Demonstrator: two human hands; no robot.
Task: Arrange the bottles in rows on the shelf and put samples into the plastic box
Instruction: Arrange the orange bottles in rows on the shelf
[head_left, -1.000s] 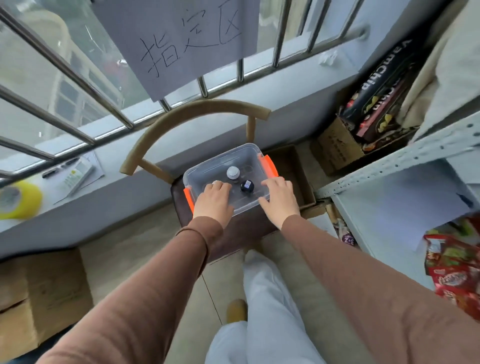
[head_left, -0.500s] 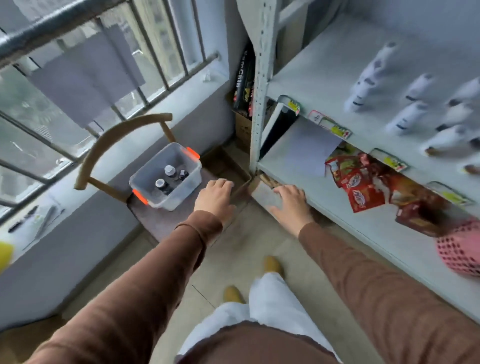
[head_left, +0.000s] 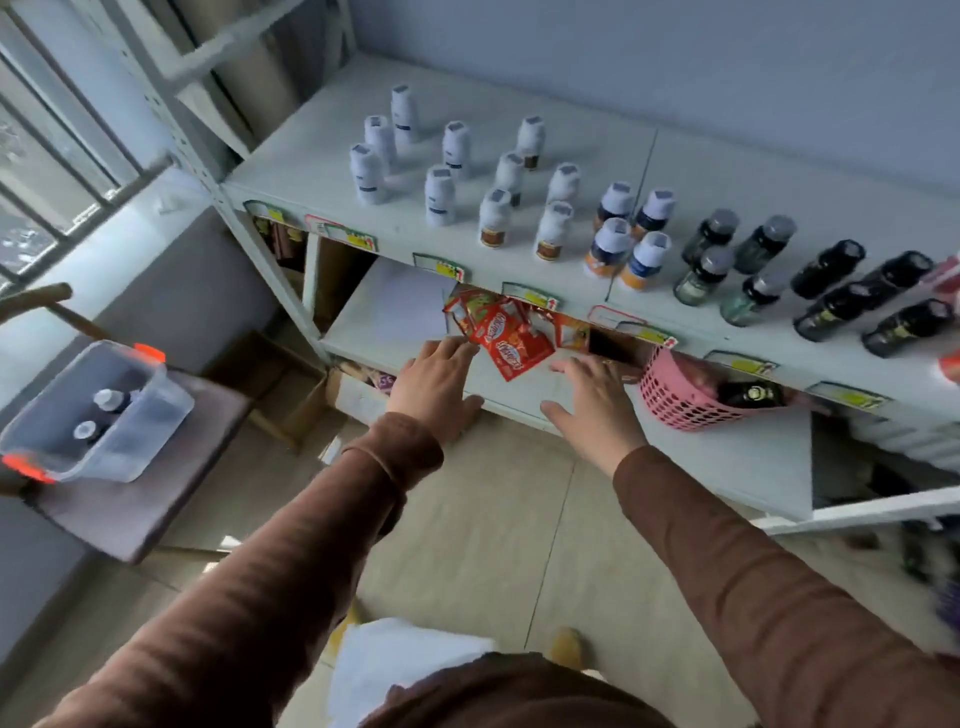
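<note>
From the head view, my worry is a sweep: the bottles (head_left: 545, 192) stand close together in rows on the shelf (head_left: 311, 192), and if I reach up fast from below, a sleeve or knuckle could catch the near ones and topple a whole line, I judge. The red snack packets (head_left: 506, 335) hang over the lower shelf edge just beyond my left hand (head_left: 441, 384), so a careless lift could drag them off too.

Both hands are empty with fingers spread apart, the right hand (head_left: 597, 402) just left of the pink basket (head_left: 675, 395). The bottles sit farther off and above both hands, well apart from them. The plastic box (head_left: 150, 410), some samples already inside, is on the chair seat (head_left: 130, 514) far left.
</note>
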